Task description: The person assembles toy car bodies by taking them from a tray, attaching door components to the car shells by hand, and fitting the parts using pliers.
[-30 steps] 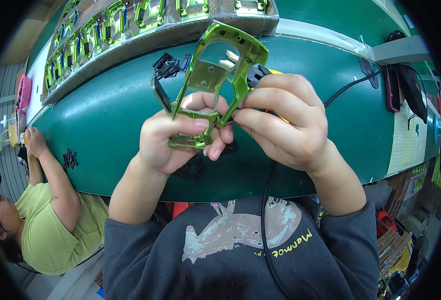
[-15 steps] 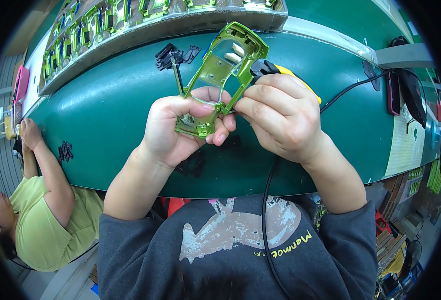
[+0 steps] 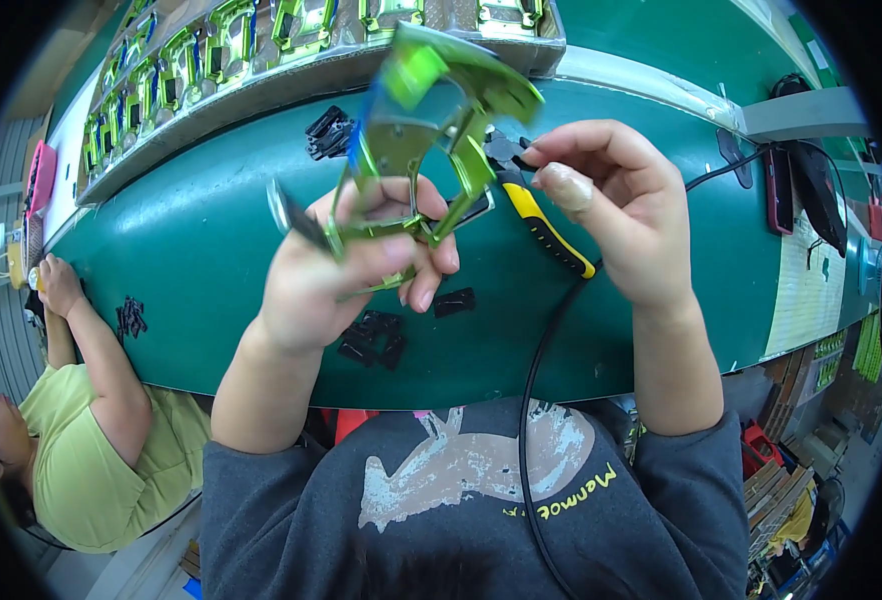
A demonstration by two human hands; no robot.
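My left hand [image 3: 336,275] grips a shiny green plastic frame [image 3: 416,130] by its lower end and holds it up over the green belt [image 3: 211,230]; the frame is blurred by motion. My right hand [image 3: 616,205] is off the frame, to its right, with fingers apart and nothing clearly in them. Its fingertips are close to the black head of yellow-handled cutters [image 3: 551,232], which lie on the belt just below.
A long tray of several green frames [image 3: 211,60] runs along the belt's far side. Small black parts [image 3: 376,335] lie below my left hand, more [image 3: 326,130] near the tray. A black cable [image 3: 536,400] hangs down. A co-worker's arm [image 3: 96,340] rests at the left.
My right hand has let go of the frame and the yellow-handled cutters, which now lie on the belt. My left hand has swung the frame to the left and turned it.
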